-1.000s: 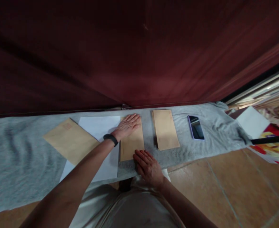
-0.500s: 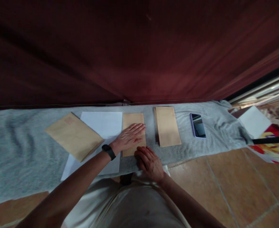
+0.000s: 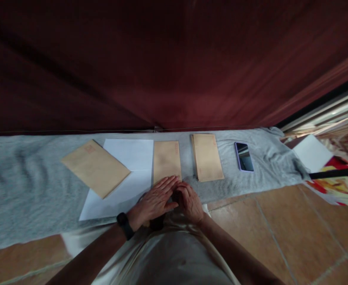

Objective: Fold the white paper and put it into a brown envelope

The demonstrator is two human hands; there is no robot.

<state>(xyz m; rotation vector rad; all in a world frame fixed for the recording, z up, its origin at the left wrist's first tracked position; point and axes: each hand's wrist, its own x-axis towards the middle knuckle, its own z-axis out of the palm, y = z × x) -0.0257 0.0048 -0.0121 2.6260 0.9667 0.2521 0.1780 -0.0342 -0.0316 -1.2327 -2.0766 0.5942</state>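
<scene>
A brown paper envelope (image 3: 166,160) lies flat in front of me, with red print at its top right corner. My left hand (image 3: 157,200) rests across the envelope's near end, fingers stretched out and thumb apart. At the near right corner, my right hand (image 3: 191,202) has its fingers curled around the envelope's edge; its thumb is hidden. The two hands' fingertips meet there and cover the near edge. To the left, white paper sheets (image 3: 132,156) lie partly under another brown envelope (image 3: 97,168) set at a slant. A small stack of brown envelopes (image 3: 208,158) sits to the right.
A phone with a purple case (image 3: 244,156) lies right of the stack. Grey cloth (image 3: 25,190) covers the narrow surface, backed by a dark red curtain (image 3: 174,79). A white box (image 3: 313,153) and a colourful printed bag (image 3: 337,184) are at far right, above the tiled floor (image 3: 260,225).
My left hand has slid from the envelope's middle down to its near edge, beside my right hand. The right hand has stayed at the near corner. The view has shifted slightly.
</scene>
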